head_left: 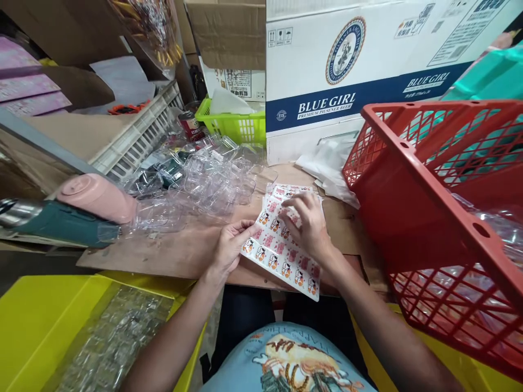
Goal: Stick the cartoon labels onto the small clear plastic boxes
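Note:
A white sheet of stickers (273, 256), printed with rows of orange-and-white cartoon figures and pink designs, is held tilted over the table's front edge. My left hand (232, 245) pinches its left edge, thumb on top. Over the upper part of the sheet is my right hand (308, 223), its fingers bent and a small gap showing between thumb and index finger. Nothing shows between those fingertips. More sticker sheets (292, 189) lie partly covered behind the held one. Clear plastic cases (216, 174) are heaped beyond my left hand.
A red plastic crate (412, 207) with clear pieces inside stands at right. White beer carton (310, 71) and green basket (232, 124) are behind. A pink-and-teal bottle (93, 201) lies at left. Below is a yellow box (44, 321) of clear plastic parts.

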